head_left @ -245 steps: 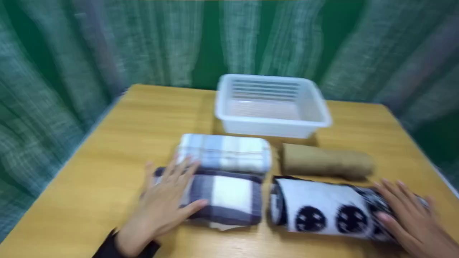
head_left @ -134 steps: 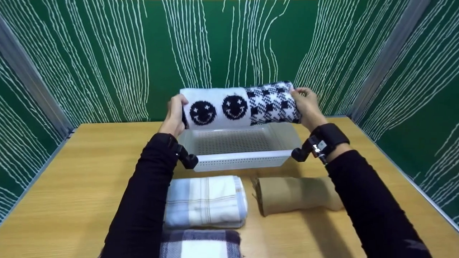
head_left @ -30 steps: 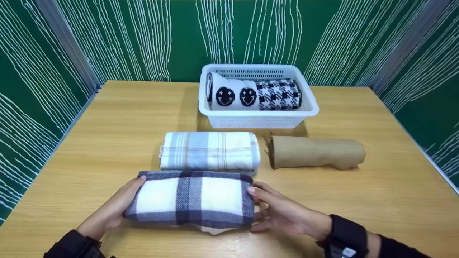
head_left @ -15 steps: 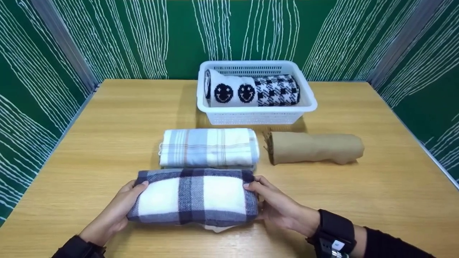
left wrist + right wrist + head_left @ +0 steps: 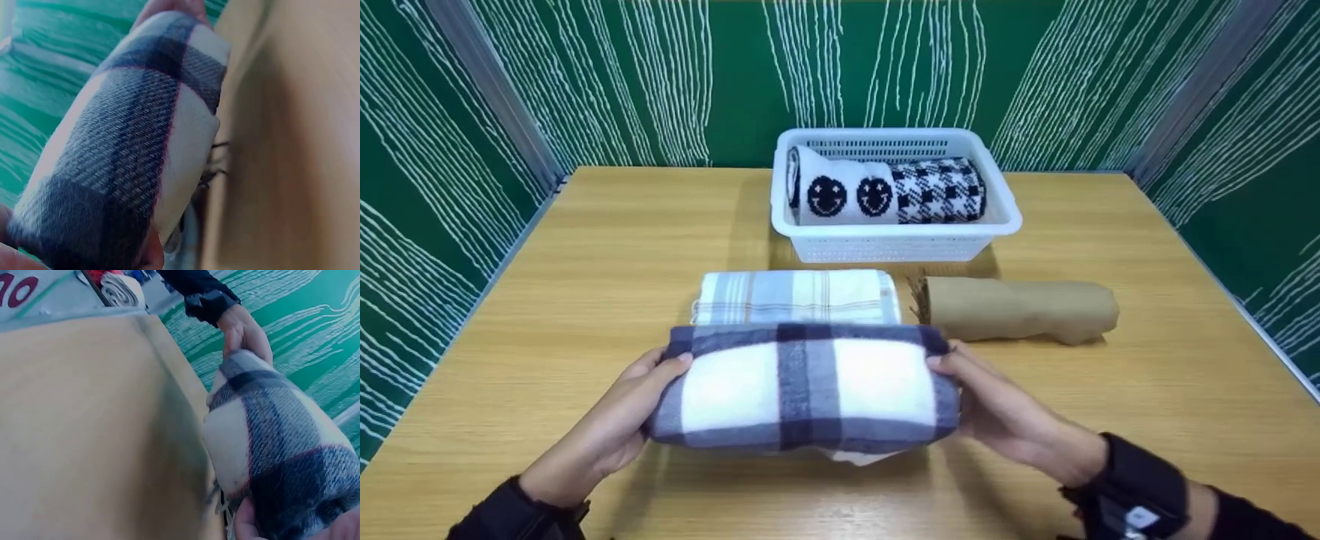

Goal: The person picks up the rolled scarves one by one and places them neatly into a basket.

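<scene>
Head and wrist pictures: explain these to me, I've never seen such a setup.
No machine arm here: these are a person's own bare hands. The head view comes from a camera worn on the head, looking forward and down; the others are filmed from the left and right wrists. The left hand and right hand grip opposite ends of a rolled gray-and-white checked cloth, held above the table. On the table lie a blue-and-white plaid roll, partly hidden behind it, and a tan roll. Behind them stands a white basket holding a black-and-white roll with smiley faces.
</scene>
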`<state>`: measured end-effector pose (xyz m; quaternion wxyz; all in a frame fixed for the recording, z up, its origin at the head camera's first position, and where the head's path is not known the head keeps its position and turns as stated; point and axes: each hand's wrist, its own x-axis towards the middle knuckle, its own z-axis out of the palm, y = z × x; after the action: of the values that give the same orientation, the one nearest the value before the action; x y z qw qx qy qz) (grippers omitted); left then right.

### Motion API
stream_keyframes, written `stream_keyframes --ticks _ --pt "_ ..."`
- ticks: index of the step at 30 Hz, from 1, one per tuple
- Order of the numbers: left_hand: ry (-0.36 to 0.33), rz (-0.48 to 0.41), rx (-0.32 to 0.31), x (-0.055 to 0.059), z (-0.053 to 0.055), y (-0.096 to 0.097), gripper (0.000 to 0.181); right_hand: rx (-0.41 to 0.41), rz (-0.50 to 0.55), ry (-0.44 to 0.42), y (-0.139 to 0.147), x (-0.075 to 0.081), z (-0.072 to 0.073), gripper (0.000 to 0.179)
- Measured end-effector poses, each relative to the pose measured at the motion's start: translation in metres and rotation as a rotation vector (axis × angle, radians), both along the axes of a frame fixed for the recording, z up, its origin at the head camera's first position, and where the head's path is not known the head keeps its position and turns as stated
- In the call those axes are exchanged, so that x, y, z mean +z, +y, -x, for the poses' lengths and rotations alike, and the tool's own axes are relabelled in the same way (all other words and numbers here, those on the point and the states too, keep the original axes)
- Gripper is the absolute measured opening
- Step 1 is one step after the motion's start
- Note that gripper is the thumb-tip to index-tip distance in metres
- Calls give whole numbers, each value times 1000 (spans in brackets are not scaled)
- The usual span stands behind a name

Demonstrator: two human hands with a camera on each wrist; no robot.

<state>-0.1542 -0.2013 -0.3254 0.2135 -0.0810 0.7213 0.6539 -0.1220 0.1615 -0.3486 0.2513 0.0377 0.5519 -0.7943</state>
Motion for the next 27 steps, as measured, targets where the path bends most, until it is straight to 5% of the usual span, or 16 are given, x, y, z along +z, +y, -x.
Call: stream_keyframes --ticks 9,16,22,27 --pt "61 -134 -68 52 28 35 61 -49 -31 79 42 49 17 50" --pt "134 -197 -98 93 65 69 49 -100 -26 119 73 90 48 46" --pt "214 -253 -50 104 107 98 45 -233 -35 179 89 117 89 50" --pt "274 -270 -20 103 140 114 44 -276 -82 224 97 122 127 52"
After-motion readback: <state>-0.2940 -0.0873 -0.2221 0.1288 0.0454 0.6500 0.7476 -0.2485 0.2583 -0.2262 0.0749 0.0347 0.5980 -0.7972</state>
